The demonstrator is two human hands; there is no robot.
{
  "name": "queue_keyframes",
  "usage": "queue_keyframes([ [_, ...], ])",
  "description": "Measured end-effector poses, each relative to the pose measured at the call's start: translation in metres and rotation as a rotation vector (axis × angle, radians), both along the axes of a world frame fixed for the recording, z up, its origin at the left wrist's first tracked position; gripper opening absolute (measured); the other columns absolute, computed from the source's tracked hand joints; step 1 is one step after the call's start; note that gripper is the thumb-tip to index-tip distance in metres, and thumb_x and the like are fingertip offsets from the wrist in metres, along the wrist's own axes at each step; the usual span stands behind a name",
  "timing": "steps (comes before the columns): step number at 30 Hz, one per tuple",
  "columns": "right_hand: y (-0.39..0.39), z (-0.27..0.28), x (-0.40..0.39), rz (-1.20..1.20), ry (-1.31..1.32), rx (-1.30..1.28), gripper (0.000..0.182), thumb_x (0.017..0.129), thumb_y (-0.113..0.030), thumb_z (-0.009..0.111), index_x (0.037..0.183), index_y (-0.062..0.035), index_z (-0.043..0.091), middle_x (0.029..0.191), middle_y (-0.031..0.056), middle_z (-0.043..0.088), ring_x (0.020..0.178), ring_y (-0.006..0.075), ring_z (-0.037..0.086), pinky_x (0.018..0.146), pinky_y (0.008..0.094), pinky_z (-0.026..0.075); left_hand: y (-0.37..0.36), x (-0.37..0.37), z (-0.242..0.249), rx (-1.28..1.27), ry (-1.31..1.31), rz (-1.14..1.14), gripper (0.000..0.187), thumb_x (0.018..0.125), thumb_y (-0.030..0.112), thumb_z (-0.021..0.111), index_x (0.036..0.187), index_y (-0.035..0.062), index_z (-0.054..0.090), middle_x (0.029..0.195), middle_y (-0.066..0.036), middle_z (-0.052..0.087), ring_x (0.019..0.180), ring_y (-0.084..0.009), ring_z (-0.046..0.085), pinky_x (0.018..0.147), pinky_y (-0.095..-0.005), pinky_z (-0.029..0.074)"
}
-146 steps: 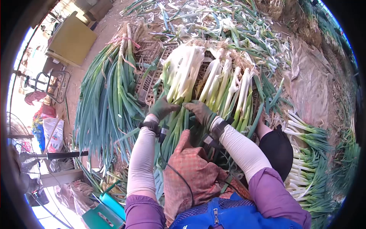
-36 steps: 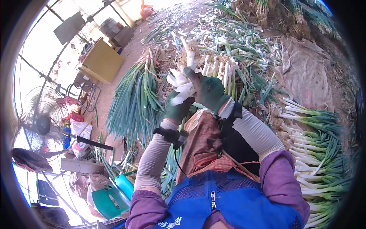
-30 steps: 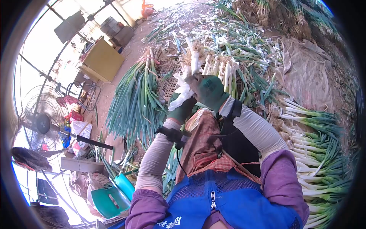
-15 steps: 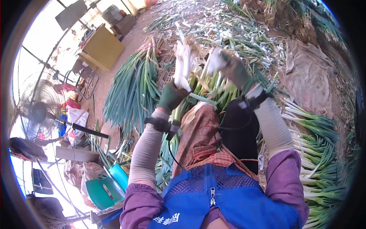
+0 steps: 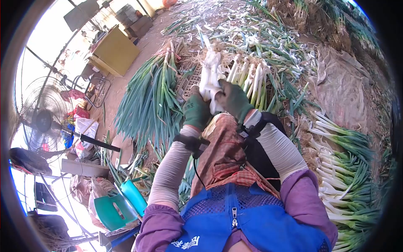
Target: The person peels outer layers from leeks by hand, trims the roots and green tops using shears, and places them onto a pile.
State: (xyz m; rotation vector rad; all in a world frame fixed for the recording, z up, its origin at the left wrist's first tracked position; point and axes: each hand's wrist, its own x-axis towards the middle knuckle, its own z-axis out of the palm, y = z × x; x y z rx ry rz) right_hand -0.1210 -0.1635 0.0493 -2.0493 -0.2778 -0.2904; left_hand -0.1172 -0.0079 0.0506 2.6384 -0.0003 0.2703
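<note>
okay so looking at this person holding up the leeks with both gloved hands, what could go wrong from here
1. Both hands, left hand and right hand, grip the held leeks low on the white stalks, so the tops could tip or a stalk might slip out.
2. A cable hangs from the left wrist band and might snag on leaves.
3. The bundle of leeks lies close beside the left elbow, so a dropped stalk could get mixed in.

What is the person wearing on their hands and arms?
Both hands wear dark green gloves: the left hand and the right hand. Pale, snug arm covers run from wrist to elbow, with purple sleeves above. Each wrist has a black band, and a thin black cable hangs from the left one.
</note>
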Motion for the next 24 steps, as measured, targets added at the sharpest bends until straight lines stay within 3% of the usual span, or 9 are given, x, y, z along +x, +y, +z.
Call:
queue_keyframes([
  [6,-0.04,0.037,0.029,-0.18,-0.375,0.557,0.026,0.088,-0.015,0.066,0.11,-0.0024,0.064,0.077,0.0147,0.068,0.066,0.0203,0.067,0.061,0.0304,0.052,0.0,-0.006,0.003,-0.068,0.038,-0.065,0.057,0.079,0.034,0.078,0.118,0.0029,0.051,0.092,-0.023,0.07,0.088,-0.0429,0.068,0.076,-0.0502,0.051],
  [7,-0.044,0.036,0.04,-0.084,-0.502,0.645,0.032,0.088,-0.02,0.067,0.113,-0.002,0.061,0.08,0.0149,0.069,0.068,0.0273,0.069,0.063,0.0348,0.054,-0.001,-0.006,0.003,-0.066,0.048,-0.06,0.057,0.079,0.034,0.078,0.118,0.0023,0.052,0.093,-0.023,0.07,0.089,-0.0429,0.068,0.077,-0.0498,0.052],
  [12,-0.03,0.061,0.022,-0.052,-0.297,-0.305,0.036,0.087,-0.024,0.067,0.116,-0.0048,0.057,0.094,0.0176,0.07,0.088,0.0357,0.069,0.077,0.0436,0.055,-0.007,-0.009,0.002,-0.022,0.126,-0.065,0.056,0.08,0.036,0.077,0.116,0.0004,0.055,0.096,-0.025,0.069,0.091,-0.0432,0.067,0.077,-0.0493,0.052],
  [15,-0.028,0.044,0.05,0.033,-0.54,0.018,0.031,0.085,-0.014,0.066,0.114,-0.0053,0.062,0.103,0.0175,0.069,0.098,0.0338,0.067,0.083,0.0409,0.054,-0.001,-0.012,0.005,-0.028,-0.024,-0.075,0.051,0.08,0.032,0.078,0.114,0.0008,0.057,0.094,-0.021,0.07,0.083,-0.0363,0.07,0.073,-0.0452,0.054],
  [18,-0.081,0.06,0.055,-0.436,-1.011,-0.261,0.031,0.092,-0.005,0.058,0.122,0.0024,0.062,0.113,0.0139,0.067,0.105,0.0213,0.065,0.09,0.0341,0.054,0.044,0.015,-0.017,-0.27,-0.033,-0.064,0.046,0.079,0.023,0.08,0.112,0.0003,0.059,0.09,-0.016,0.071,0.075,-0.025,0.07,0.067,-0.0388,0.055],
  [20,-0.078,0.07,0.046,0.151,-0.631,0.45,0.031,0.094,-0.01,0.06,0.122,0.0015,0.062,0.11,0.0115,0.067,0.097,0.0178,0.067,0.083,0.0316,0.057,0.074,0.026,-0.01,-0.361,-0.024,-0.076,0.05,0.076,0.029,0.079,0.112,0.0004,0.059,0.098,-0.022,0.07,0.09,-0.036,0.07,0.078,-0.044,0.054],
  [21,-0.074,0.068,0.043,0.343,-0.42,0.648,0.03,0.095,-0.012,0.061,0.122,-0.0002,0.063,0.107,0.0095,0.068,0.093,0.0164,0.067,0.079,0.0307,0.058,0.084,0.03,-0.003,-0.47,-0.02,-0.146,0.047,0.076,0.024,0.08,0.112,-0.0005,0.06,0.096,-0.018,0.071,0.085,-0.0288,0.07,0.076,-0.04,0.054],
  [23,-0.047,0.054,0.031,0.424,-0.042,0.464,0.024,0.096,-0.017,0.062,0.116,-0.0051,0.066,0.096,0.0075,0.069,0.085,0.0172,0.069,0.072,0.0303,0.06,0.095,0.031,0.015,-0.593,0.02,-0.195,0.039,0.078,0.015,0.079,0.108,-0.0006,0.061,0.09,-0.009,0.069,0.078,-0.017,0.065,0.07,-0.0345,0.053],
  [24,-0.026,0.009,0.049,0.427,-0.571,0.036,0.019,0.097,-0.019,0.06,0.107,-0.0059,0.069,0.09,0.009,0.068,0.081,0.0196,0.069,0.072,0.0285,0.061,0.1,0.031,0.025,-0.59,0.021,-0.216,0.035,0.079,0.012,0.079,0.107,-0.0001,0.062,0.089,-0.006,0.068,0.076,-0.014,0.063,0.068,-0.0328,0.053],
])
